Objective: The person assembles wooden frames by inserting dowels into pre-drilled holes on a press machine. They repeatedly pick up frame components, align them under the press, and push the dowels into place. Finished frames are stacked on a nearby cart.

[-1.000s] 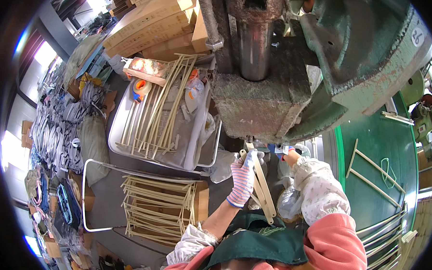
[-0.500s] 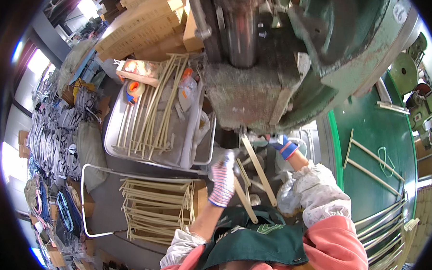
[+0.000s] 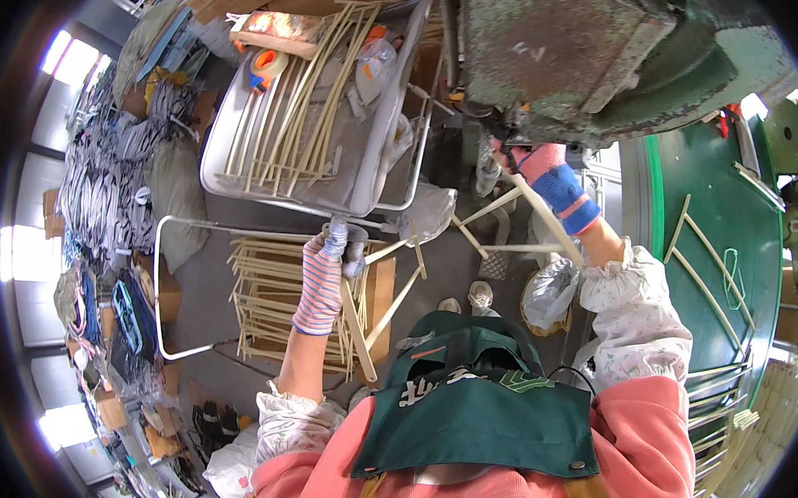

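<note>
In a striped glove with grey fingertips, my left hand (image 3: 325,264) is closed round a pale wooden frame (image 3: 358,332) of thin slats and a cross bar. This frame hangs over the stack at the left. My right hand (image 3: 549,180), in a pink and blue glove, grips a second wooden frame (image 3: 547,215) just below the green machine head (image 3: 559,60). Its fingertips are partly hidden under the machine. The two frames are apart from each other.
Left of the machine stands a white tray (image 3: 209,156) with wooden strips (image 3: 284,128) and a tape roll (image 3: 266,63). Below it lies a stack of wooden frames (image 3: 273,288). A green table (image 3: 704,191) with more frames is at right; a bag-lined basket (image 3: 548,300) sits on the floor.
My left hand has moved left, away from the machine, carrying a wooden frame. My right hand stays near the machine head with the other frame. The whole view has shifted.
</note>
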